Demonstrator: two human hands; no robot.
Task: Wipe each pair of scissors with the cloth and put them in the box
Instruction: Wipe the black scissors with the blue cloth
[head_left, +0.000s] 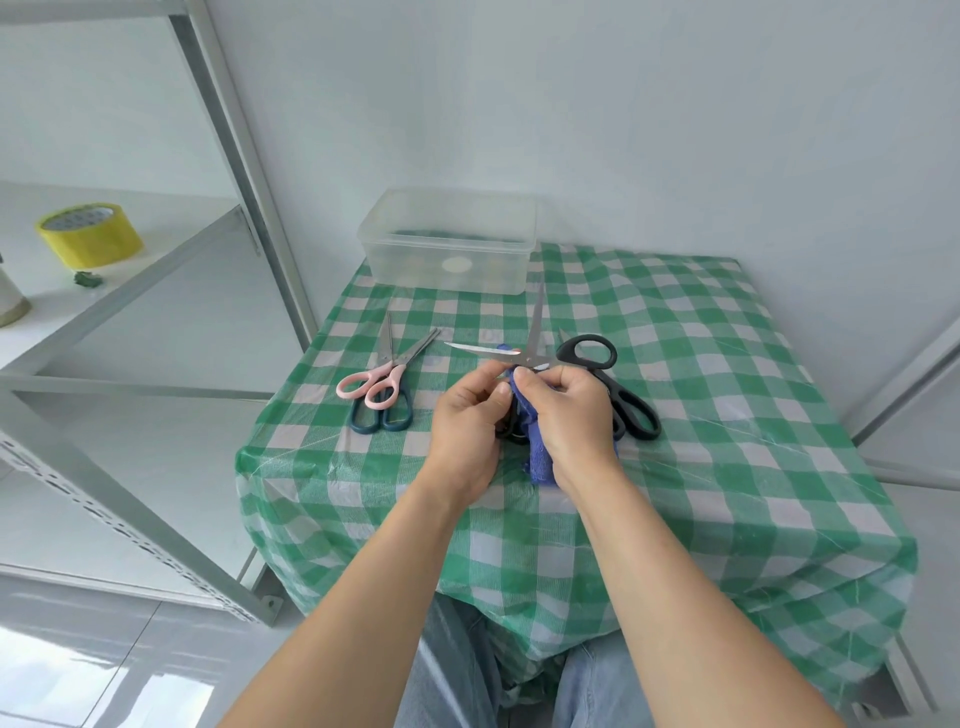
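Note:
Over the middle of the green checked table (701, 395), my left hand (467, 415) holds a pair of black-handled scissors (524, 353) with its blades spread wide. My right hand (566, 410) grips a blue cloth (535, 452) against the scissors near the pivot. The scissors' handles are mostly hidden between my hands. Pink-handled scissors (371, 379) lie across dark teal-handled scissors (384, 413) to the left. Large black-handled scissors (618, 384) lie just right of my hands. A clear plastic box (447, 241) stands at the table's far edge; something dark lies in it, blurred.
A grey metal shelf rack (171, 270) stands left of the table, with a yellow tape roll (88, 234) on its shelf. White walls close off the back and right. My legs are under the table's near edge.

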